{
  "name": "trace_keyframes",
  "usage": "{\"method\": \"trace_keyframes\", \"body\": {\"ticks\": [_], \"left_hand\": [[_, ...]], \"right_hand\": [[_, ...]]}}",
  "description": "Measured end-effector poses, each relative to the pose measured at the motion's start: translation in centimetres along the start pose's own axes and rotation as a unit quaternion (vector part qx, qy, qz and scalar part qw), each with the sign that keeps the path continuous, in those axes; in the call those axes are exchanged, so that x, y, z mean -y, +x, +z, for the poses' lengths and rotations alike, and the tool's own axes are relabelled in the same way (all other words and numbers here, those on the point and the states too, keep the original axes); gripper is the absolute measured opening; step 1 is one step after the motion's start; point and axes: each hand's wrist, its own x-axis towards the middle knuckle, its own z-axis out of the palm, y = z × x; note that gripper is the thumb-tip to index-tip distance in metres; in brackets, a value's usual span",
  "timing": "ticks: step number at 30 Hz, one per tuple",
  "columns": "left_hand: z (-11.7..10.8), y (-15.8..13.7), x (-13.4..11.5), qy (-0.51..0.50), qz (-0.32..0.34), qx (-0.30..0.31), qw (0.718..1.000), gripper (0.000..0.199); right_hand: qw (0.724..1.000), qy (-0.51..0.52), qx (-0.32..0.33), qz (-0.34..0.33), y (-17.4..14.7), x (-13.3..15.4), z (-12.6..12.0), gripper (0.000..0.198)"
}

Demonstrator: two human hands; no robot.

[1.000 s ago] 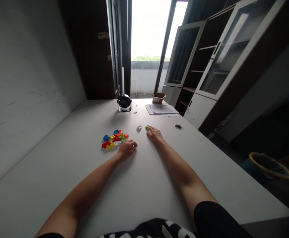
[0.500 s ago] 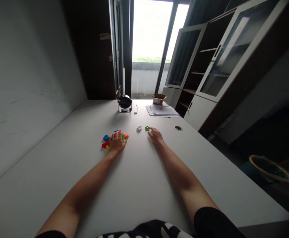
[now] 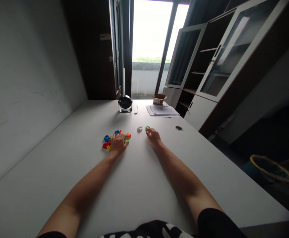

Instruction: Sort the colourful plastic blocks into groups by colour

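My left hand (image 3: 119, 143) rests palm down over a heap of small coloured plastic pieces, its fingers apart and lying across them. Around it show a blue piece (image 3: 106, 138), a red piece (image 3: 106, 145), a yellow piece (image 3: 109, 147) and an orange piece (image 3: 128, 135); others are partly hidden beneath the hand. My right hand (image 3: 154, 135) is open, fingers slightly bent, just on the near side of a green piece (image 3: 147, 127) and partly covering it. To the left of that green piece lies a white piece (image 3: 139, 129).
All this is on a white table (image 3: 134, 178). Farther back stand a round black device in a silver frame (image 3: 125, 104), a stack of papers (image 3: 163, 110) and a small cardboard box (image 3: 159, 99). A cable hole (image 3: 178, 128) sits near the right edge.
My right hand has drawn back slightly from the green piece toward me and left. The left hand's fingers have pulled back a little, uncovering more of the blue and yellow pieces.
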Motion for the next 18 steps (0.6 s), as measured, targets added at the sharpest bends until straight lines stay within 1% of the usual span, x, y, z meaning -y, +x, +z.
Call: {"method": "trace_keyframes", "body": {"ticks": [3,7,12,18], "left_hand": [[-0.3,-0.2,-0.5,0.023,-0.001,0.019,1.000,0.024],[-0.4,-0.4,-0.8,0.038,0.010,0.029,0.999,0.029],[-0.3,-0.2,-0.5,0.036,-0.007,0.033,0.999,0.035],[-0.4,-0.3,-0.6,0.045,-0.003,0.025,0.999,0.028]], "right_hand": [[0.999,0.008,0.035,-0.029,-0.3,1.4,0.7,0.018],[0.995,0.006,0.079,-0.062,-1.0,3.1,1.4,0.016],[0.989,0.009,0.116,-0.095,-1.8,5.2,1.7,0.015],[0.983,0.022,0.135,-0.122,-2.4,6.5,2.3,0.014]]}}
